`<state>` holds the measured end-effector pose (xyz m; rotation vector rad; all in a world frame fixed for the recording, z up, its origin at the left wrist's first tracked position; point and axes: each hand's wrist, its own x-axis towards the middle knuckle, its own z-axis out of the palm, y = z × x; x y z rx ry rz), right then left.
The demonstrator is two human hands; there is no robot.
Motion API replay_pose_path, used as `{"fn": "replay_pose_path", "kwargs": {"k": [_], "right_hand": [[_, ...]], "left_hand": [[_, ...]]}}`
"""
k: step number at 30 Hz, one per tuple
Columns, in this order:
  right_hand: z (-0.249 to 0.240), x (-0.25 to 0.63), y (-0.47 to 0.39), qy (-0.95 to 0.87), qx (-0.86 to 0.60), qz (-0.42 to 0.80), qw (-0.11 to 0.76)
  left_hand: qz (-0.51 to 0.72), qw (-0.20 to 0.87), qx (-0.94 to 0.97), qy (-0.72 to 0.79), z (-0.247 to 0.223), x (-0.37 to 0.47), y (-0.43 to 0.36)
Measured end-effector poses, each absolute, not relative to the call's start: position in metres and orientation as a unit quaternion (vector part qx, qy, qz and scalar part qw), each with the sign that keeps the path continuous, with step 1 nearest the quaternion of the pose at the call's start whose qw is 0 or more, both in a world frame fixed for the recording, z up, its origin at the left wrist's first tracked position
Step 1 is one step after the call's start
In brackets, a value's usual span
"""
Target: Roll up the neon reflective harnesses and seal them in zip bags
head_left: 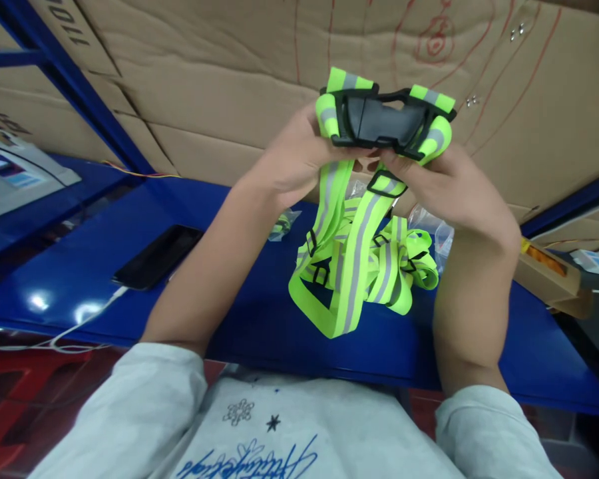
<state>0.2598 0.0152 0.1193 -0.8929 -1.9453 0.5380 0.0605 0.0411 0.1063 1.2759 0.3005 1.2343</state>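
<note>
Both hands hold up a large black side-release buckle (382,123), its halves joined, with yellow-green reflective strap looped through each end. My left hand (299,153) grips the buckle's left end, its fingers closed and partly hidden behind it. Around the right end, my right hand (442,179) is closed, thumb under the buckle. Two lengths of reflective strap (357,266) with black sliders hang from it onto the blue table (259,313). More bunched reflective strap (419,263) lies just behind and to the right.
A black phone (157,256) with a white cable lies at the left. Clear plastic bags (284,225) are behind the straps. An open cardboard box (549,276) stands at the right. Cardboard (219,73) walls the back, between blue metal posts.
</note>
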Motion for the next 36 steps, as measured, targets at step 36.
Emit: {"fn": "replay_pose_path", "kwargs": {"k": [36], "right_hand": [[0.122,0.247,0.004,-0.758,-0.403,-0.086,0.505]], "left_hand": [[0.375,0.665,0.642,0.073,0.071,0.082,0.057]]}}
